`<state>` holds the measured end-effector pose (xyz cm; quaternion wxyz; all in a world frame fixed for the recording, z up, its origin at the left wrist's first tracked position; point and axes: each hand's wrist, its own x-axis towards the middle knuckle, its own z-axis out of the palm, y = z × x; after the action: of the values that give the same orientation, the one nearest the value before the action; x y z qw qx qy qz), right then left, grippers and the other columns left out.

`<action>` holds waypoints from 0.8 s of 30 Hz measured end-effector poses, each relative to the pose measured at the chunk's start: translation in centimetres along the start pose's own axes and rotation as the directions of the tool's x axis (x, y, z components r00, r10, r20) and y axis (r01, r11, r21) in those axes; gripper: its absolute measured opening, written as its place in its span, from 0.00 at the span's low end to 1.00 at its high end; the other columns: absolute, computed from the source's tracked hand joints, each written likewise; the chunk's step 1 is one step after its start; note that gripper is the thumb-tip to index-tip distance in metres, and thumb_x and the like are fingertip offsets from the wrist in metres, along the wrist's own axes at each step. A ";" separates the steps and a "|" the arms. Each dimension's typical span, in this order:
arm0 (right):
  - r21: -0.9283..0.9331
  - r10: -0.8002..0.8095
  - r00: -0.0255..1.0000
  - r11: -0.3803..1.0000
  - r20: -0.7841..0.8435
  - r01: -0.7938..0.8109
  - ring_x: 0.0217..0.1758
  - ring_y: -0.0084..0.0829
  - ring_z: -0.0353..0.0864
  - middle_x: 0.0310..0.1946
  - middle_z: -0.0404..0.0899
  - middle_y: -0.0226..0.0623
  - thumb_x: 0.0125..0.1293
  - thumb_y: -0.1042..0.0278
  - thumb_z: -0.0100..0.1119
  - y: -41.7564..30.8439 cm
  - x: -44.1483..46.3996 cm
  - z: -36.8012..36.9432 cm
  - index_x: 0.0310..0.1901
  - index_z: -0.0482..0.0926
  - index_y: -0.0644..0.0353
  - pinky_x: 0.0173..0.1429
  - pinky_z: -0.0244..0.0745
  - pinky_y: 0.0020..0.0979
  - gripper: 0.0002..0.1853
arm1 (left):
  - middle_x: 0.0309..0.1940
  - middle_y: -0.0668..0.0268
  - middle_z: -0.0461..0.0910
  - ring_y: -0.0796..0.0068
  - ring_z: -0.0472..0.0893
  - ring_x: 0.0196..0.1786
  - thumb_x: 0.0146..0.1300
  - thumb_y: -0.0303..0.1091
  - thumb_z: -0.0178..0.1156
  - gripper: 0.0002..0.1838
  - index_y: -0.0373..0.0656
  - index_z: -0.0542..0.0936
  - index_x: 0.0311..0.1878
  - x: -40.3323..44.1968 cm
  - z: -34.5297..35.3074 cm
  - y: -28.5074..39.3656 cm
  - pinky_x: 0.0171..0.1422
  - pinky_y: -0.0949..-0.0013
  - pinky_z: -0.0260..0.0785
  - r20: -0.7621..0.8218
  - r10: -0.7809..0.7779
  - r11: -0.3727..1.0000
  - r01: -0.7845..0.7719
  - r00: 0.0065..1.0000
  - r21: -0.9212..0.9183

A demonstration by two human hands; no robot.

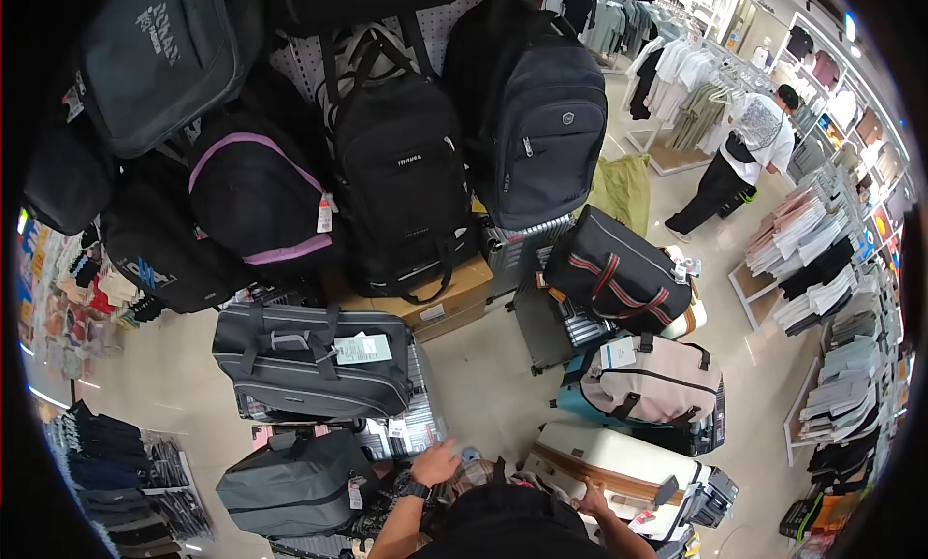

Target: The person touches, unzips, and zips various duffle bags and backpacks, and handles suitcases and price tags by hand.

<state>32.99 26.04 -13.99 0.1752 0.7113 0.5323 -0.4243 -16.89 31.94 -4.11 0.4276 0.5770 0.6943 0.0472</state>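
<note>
My left hand (437,464), with a dark watch on the wrist, hovers low in the view with its fingers loosely apart. Nothing shows in it. Close by stand a silver ribbed suitcase (425,419) and a grey duffel bag (290,482) with a tag. My right hand (590,501) is beside the cream suitcase (609,453), near its brown band. Its fingers are partly hidden, so whether it grips anything cannot be seen. A pink travel bag (657,380) rests above that suitcase. Across the aisle lies a dark grey duffel bag (309,356) with a paper tag.
Black backpacks (401,182) hang on the wall ahead, above a cardboard box (449,298). A black bag with striped handles (619,274) sits on luggage at the right. Farther right, a person (754,153) stands among clothes racks (802,240). Folded jeans (106,462) fill the left side.
</note>
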 end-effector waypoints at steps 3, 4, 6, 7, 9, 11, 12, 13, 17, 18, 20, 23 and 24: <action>-0.002 0.015 0.998 1.000 -0.062 -0.015 0.79 0.77 0.63 0.79 0.45 0.86 0.55 0.47 0.76 -0.1 -0.1 0.7 0.86 0.52 0.49 0.80 0.70 0.51 0.60 | 0.67 0.43 0.81 0.41 0.81 0.67 0.75 0.52 0.58 0.33 0.44 0.73 0.76 0.9 0.2 -0.6 0.71 0.46 0.75 0.064 -0.005 0.999 0.002 0.998 0.037; 0.030 0.022 0.999 0.999 -0.038 -0.021 0.82 0.76 0.59 0.81 0.37 0.85 0.51 0.37 0.79 0.4 0.2 0.9 0.87 0.51 0.49 0.82 0.68 0.51 0.66 | 0.66 0.43 0.81 0.40 0.81 0.68 0.75 0.52 0.58 0.33 0.43 0.73 0.76 1.0 0.1 -0.3 0.72 0.46 0.74 0.077 -0.001 1.000 -0.001 0.997 0.023; 0.073 0.045 0.999 0.996 -0.020 -0.044 0.82 0.77 0.58 0.82 0.36 0.83 0.48 0.31 0.79 -0.8 -1.4 -0.2 0.87 0.51 0.49 0.82 0.67 0.52 0.69 | 0.64 0.41 0.82 0.40 0.80 0.68 0.75 0.52 0.58 0.34 0.41 0.72 0.76 1.6 -0.2 0.2 0.72 0.47 0.74 0.083 0.030 0.999 -0.029 0.996 -0.014; 0.113 0.073 0.997 0.991 0.003 -0.073 0.82 0.77 0.58 0.82 0.34 0.82 0.45 0.26 0.80 -1.5 -1.9 -0.9 0.87 0.51 0.50 0.82 0.67 0.52 0.73 | 0.64 0.41 0.82 0.40 0.80 0.68 0.75 0.52 0.58 0.34 0.41 0.72 0.76 2.3 -0.1 0.3 0.72 0.47 0.74 0.075 0.031 0.999 -0.031 0.997 -0.008; 0.124 0.056 0.998 0.991 0.005 -0.056 0.83 0.76 0.57 0.83 0.33 0.80 0.40 0.20 0.79 -1.1 -1.3 -0.5 0.87 0.52 0.48 0.83 0.66 0.53 0.76 | 0.64 0.40 0.82 0.40 0.80 0.68 0.75 0.53 0.58 0.35 0.40 0.72 0.76 3.7 0.5 0.3 0.72 0.47 0.74 0.084 0.061 0.996 -0.056 0.995 -0.063; 0.149 0.090 0.995 0.984 0.049 -0.097 0.83 0.76 0.57 0.83 0.34 0.80 0.40 0.21 0.80 -1.3 -1.2 -1.1 0.87 0.53 0.48 0.83 0.66 0.53 0.75 | 0.66 0.41 0.81 0.40 0.79 0.70 0.75 0.53 0.58 0.35 0.40 0.71 0.77 5.1 0.5 0.7 0.74 0.48 0.72 0.084 0.071 0.995 -0.064 0.994 -0.074; 0.163 0.104 0.989 0.979 0.104 -0.120 0.82 0.78 0.56 0.82 0.30 0.81 0.41 0.23 0.80 -1.4 -1.1 -1.7 0.88 0.50 0.48 0.83 0.65 0.54 0.76 | 0.67 0.41 0.80 0.40 0.78 0.71 0.76 0.53 0.58 0.35 0.40 0.71 0.77 5.8 0.4 1.2 0.75 0.49 0.71 0.083 0.073 0.995 -0.067 0.994 -0.077; 0.136 0.089 0.995 0.986 0.055 -0.095 0.82 0.76 0.59 0.81 0.38 0.79 0.44 0.26 0.80 1.2 1.2 0.8 0.86 0.55 0.49 0.81 0.67 0.53 0.71 | 0.69 0.42 0.79 0.41 0.77 0.73 0.76 0.53 0.58 0.35 0.40 0.71 0.78 6.5 0.1 1.8 0.76 0.49 0.70 0.081 0.075 0.994 -0.069 0.994 -0.081; 0.051 0.021 1.000 0.998 0.006 -0.021 0.78 0.70 0.68 0.77 0.60 0.72 0.51 0.34 0.78 5.1 7.5 2.5 0.79 0.69 0.53 0.77 0.73 0.52 0.56 | 0.72 0.43 0.77 0.41 0.75 0.75 0.76 0.52 0.59 0.35 0.41 0.71 0.78 8.8 -2.3 4.9 0.78 0.51 0.69 0.008 0.046 0.990 -0.044 0.999 -0.137; 0.037 -0.028 0.998 0.999 0.059 0.025 0.77 0.69 0.69 0.75 0.63 0.70 0.52 0.36 0.78 4.0 8.4 0.2 0.77 0.71 0.53 0.76 0.74 0.52 0.53 | 0.72 0.43 0.77 0.41 0.75 0.75 0.76 0.52 0.59 0.35 0.41 0.71 0.78 9.4 -3.0 5.5 0.78 0.51 0.69 -0.007 0.032 0.990 -0.033 0.999 -0.140; 0.038 -0.178 0.967 0.984 0.184 0.174 0.75 0.68 0.72 0.72 0.69 0.67 0.54 0.39 0.77 0.4 10.1 -5.1 0.73 0.75 0.54 0.74 0.76 0.52 0.48 | 0.72 0.43 0.77 0.40 0.76 0.74 0.75 0.52 0.59 0.35 0.40 0.72 0.78 10.6 -4.3 6.9 0.78 0.49 0.69 -0.011 -0.046 0.985 0.044 0.999 -0.169; 0.140 -0.524 0.759 0.847 0.387 0.513 0.73 0.65 0.76 0.68 0.78 0.62 0.58 0.43 0.76 -3.7 14.5 -13.2 0.68 0.81 0.56 0.71 0.78 0.52 0.40 | 0.72 0.43 0.77 0.38 0.77 0.72 0.75 0.53 0.59 0.35 0.40 0.72 0.77 14.0 -5.9 8.6 0.78 0.48 0.70 0.026 -0.082 0.981 0.086 0.996 -0.175; -0.201 -0.425 0.821 0.829 0.380 0.522 0.63 0.58 0.85 0.52 0.89 0.53 0.63 0.53 0.72 -6.3 17.3 -14.6 0.57 0.86 0.58 0.64 0.83 0.52 0.24 | 0.73 0.43 0.76 0.38 0.76 0.73 0.75 0.53 0.60 0.35 0.41 0.72 0.77 14.9 -6.7 9.4 0.78 0.48 0.69 0.029 -0.084 0.983 0.088 0.996 -0.164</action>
<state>34.64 49.15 -17.96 0.2510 0.4418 0.7157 -0.4792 -13.60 50.42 -2.66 0.4831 0.5096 0.7075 0.0800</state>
